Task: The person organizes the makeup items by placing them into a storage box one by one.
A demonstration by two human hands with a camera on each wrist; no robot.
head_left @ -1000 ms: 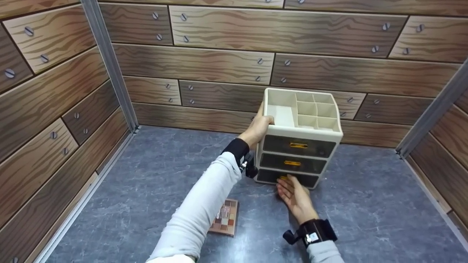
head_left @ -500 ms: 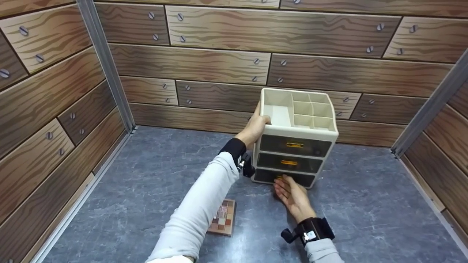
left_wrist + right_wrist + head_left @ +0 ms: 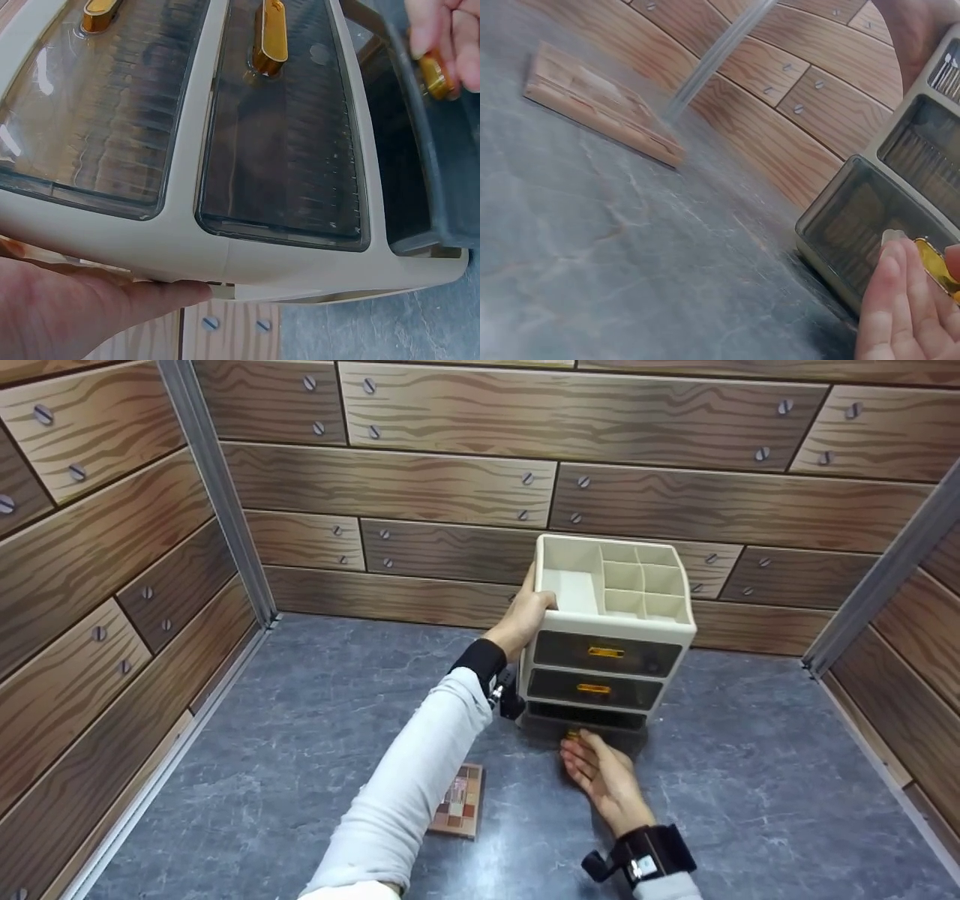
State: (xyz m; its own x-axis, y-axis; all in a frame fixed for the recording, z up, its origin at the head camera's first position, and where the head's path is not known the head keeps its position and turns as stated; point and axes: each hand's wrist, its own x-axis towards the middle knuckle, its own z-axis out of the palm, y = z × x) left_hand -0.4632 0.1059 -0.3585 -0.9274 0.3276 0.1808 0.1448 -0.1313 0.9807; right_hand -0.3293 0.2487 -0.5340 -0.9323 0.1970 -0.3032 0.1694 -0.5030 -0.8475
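Observation:
A cream desktop drawer organizer (image 3: pixel 615 622) stands on the floor, with open compartments on top and smoky drawers below. My left hand (image 3: pixel 525 611) grips its left side near the top, the thumb at the rim. Down at the front, my right hand (image 3: pixel 606 780) pinches the amber handle (image 3: pixel 932 262) of the bottom drawer (image 3: pixel 457 172). That drawer is partly out, with a dark gap behind its front in the left wrist view. The middle drawer (image 3: pixel 285 150) and the top one are closed. Fingers on the organizer's far left side are partly hidden.
An eyeshadow palette (image 3: pixel 469 806) lies flat on the grey marbled floor (image 3: pixel 315 697), partly covered by the left sleeve (image 3: pixel 405 780) in the head view. Wood-patterned walls (image 3: pixel 442 495) with metal corner strips stand behind and at both sides.
The bottom drawer was closed in both earlier frames and now sticks out toward me. My right hand has moved slightly nearer with its handle. The left hand keeps its grip on the organizer.

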